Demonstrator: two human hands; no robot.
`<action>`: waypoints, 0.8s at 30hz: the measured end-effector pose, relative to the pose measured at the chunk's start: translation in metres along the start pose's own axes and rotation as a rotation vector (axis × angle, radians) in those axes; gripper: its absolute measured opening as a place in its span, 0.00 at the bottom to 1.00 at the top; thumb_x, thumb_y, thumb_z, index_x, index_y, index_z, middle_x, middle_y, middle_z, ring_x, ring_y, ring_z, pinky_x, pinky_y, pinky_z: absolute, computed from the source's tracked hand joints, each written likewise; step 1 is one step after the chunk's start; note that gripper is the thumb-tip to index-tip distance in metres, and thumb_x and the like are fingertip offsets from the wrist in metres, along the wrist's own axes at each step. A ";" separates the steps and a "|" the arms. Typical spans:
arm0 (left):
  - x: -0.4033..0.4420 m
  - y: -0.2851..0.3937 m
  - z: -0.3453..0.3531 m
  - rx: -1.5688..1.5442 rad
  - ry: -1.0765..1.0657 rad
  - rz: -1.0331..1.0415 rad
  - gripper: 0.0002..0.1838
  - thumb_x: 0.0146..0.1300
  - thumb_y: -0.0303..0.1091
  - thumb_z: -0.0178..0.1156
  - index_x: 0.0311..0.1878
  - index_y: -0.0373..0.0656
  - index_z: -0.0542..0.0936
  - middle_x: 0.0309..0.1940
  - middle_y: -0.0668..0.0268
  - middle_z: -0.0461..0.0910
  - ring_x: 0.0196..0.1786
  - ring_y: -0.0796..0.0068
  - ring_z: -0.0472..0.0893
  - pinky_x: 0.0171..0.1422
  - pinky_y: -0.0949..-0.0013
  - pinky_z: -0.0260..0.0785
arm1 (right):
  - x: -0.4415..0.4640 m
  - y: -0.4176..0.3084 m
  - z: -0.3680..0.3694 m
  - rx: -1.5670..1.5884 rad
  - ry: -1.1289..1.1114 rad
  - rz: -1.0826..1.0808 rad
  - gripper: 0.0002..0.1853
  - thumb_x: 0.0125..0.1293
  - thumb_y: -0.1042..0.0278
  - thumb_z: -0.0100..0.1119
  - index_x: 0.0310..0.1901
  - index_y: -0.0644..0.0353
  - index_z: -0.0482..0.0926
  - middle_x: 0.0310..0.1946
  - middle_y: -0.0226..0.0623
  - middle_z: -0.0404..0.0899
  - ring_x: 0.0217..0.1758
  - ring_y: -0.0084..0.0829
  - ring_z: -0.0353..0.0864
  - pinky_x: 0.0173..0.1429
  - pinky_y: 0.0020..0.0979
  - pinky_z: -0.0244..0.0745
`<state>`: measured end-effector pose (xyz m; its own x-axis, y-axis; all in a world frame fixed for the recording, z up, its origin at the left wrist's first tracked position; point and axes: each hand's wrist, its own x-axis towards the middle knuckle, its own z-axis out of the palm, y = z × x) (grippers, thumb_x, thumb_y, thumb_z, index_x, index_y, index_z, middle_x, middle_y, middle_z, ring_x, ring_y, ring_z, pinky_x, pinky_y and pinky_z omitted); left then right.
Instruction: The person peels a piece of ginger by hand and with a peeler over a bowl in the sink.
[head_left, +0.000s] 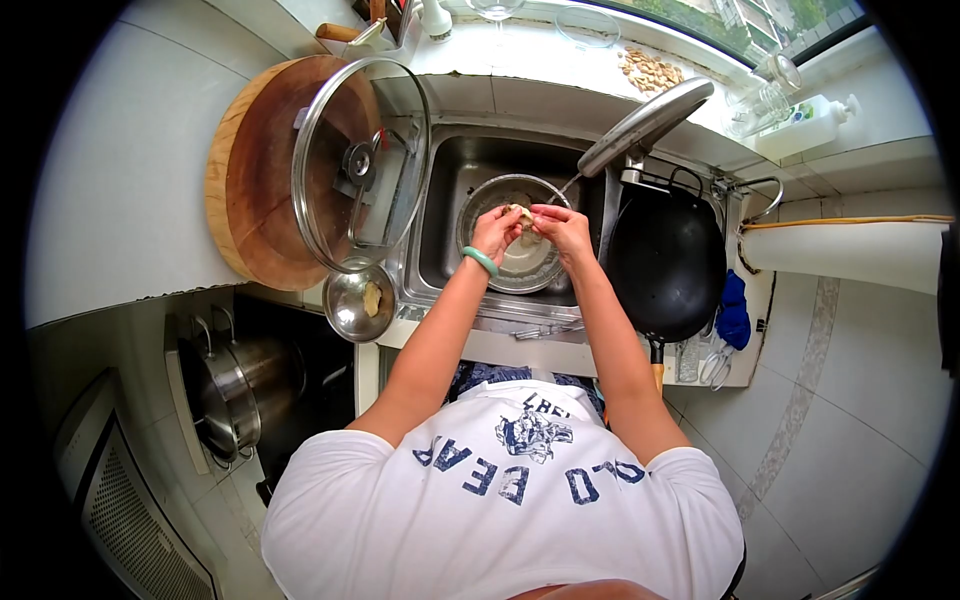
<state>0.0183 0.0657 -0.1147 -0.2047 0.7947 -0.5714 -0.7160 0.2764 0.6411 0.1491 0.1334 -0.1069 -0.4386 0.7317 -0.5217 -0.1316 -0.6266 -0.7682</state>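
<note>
My left hand (492, 234), with a green bangle (480, 261) on its wrist, pinches a small pale piece of food (524, 213) whose kind I cannot make out. Close beside it, my right hand (566, 232) has its fingertips on the same piece. Both hands are above a round bowl (549, 277) of cloudy water in the steel sink (437, 180). The faucet (640, 130) reaches in from the upper right, and a thin stream of water runs from it. A smaller metal bowl (345, 302) at the sink's left front corner holds a yellowish piece (372, 298).
Left of the sink stand a round wooden board (232, 190) and a glass lid (330, 110). A black wok (667, 260) lies to the right, near a blue cloth (733, 310). Nutlike pieces (650, 72) and a pump bottle (805, 125) sit on the sill. A steel pot (245, 390) is at lower left.
</note>
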 end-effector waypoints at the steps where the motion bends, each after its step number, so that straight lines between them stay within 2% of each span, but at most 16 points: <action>1: 0.000 0.000 0.001 0.000 0.000 0.000 0.05 0.63 0.31 0.55 0.38 0.41 0.75 0.27 0.73 0.75 0.25 0.88 0.71 0.31 0.86 0.67 | 0.000 0.000 -0.001 0.025 -0.027 0.017 0.09 0.55 0.79 0.59 0.39 0.70 0.79 0.34 0.39 0.80 0.32 0.24 0.79 0.40 0.22 0.77; 4: 0.000 -0.002 0.003 0.049 -0.038 0.027 0.05 0.63 0.32 0.54 0.37 0.40 0.75 0.25 0.73 0.74 0.24 0.88 0.70 0.26 0.87 0.64 | -0.002 -0.004 0.002 0.065 -0.070 0.096 0.10 0.58 0.78 0.58 0.41 0.70 0.78 0.35 0.38 0.80 0.31 0.23 0.78 0.38 0.20 0.76; 6: 0.001 -0.005 0.006 0.096 -0.039 0.045 0.06 0.63 0.33 0.54 0.36 0.40 0.75 0.25 0.73 0.73 0.23 0.89 0.69 0.21 0.87 0.58 | 0.003 0.001 0.000 0.029 -0.055 0.078 0.10 0.58 0.77 0.58 0.42 0.69 0.78 0.35 0.36 0.80 0.31 0.23 0.78 0.37 0.20 0.76; 8: 0.001 -0.004 0.007 0.110 -0.021 0.051 0.07 0.63 0.34 0.55 0.36 0.40 0.75 0.24 0.73 0.73 0.22 0.89 0.68 0.19 0.87 0.56 | 0.007 0.005 -0.002 -0.009 -0.043 0.059 0.10 0.59 0.76 0.57 0.42 0.69 0.78 0.34 0.35 0.80 0.31 0.22 0.78 0.36 0.20 0.75; 12: -0.002 0.005 0.014 0.204 0.044 0.047 0.10 0.62 0.38 0.56 0.34 0.41 0.75 0.21 0.73 0.72 0.18 0.89 0.66 0.16 0.86 0.51 | -0.005 -0.002 0.006 -0.091 -0.062 -0.156 0.10 0.57 0.72 0.61 0.40 0.67 0.80 0.31 0.33 0.80 0.29 0.20 0.77 0.34 0.20 0.74; 13: 0.000 0.005 0.012 0.203 0.046 0.049 0.10 0.62 0.38 0.56 0.34 0.41 0.75 0.21 0.73 0.72 0.18 0.89 0.66 0.16 0.86 0.51 | -0.009 -0.005 0.009 -0.163 -0.071 -0.223 0.10 0.55 0.71 0.63 0.38 0.66 0.81 0.30 0.33 0.80 0.28 0.19 0.76 0.33 0.19 0.73; 19: -0.001 0.001 0.015 0.174 0.038 0.009 0.13 0.63 0.43 0.55 0.34 0.42 0.76 0.19 0.73 0.71 0.18 0.87 0.66 0.16 0.86 0.51 | -0.014 -0.013 0.016 -0.337 0.042 -0.285 0.08 0.53 0.70 0.65 0.31 0.66 0.83 0.23 0.30 0.80 0.22 0.16 0.72 0.27 0.18 0.66; 23: 0.002 -0.002 0.017 0.167 0.071 0.061 0.13 0.63 0.41 0.55 0.33 0.41 0.76 0.20 0.72 0.72 0.18 0.87 0.66 0.17 0.87 0.52 | -0.006 -0.004 0.013 -0.335 0.107 -0.239 0.08 0.53 0.71 0.65 0.33 0.66 0.83 0.24 0.31 0.80 0.23 0.17 0.73 0.28 0.18 0.67; 24: 0.003 -0.002 0.017 0.152 0.059 0.074 0.12 0.63 0.40 0.55 0.32 0.40 0.76 0.20 0.72 0.72 0.18 0.87 0.66 0.18 0.87 0.53 | -0.008 -0.004 0.013 -0.227 0.067 -0.225 0.08 0.53 0.72 0.65 0.33 0.67 0.82 0.25 0.31 0.80 0.24 0.17 0.73 0.28 0.18 0.67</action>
<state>0.0300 0.0765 -0.1091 -0.2951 0.7837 -0.5465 -0.5896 0.3007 0.7496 0.1417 0.1263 -0.0949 -0.3605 0.8659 -0.3467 -0.0135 -0.3765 -0.9263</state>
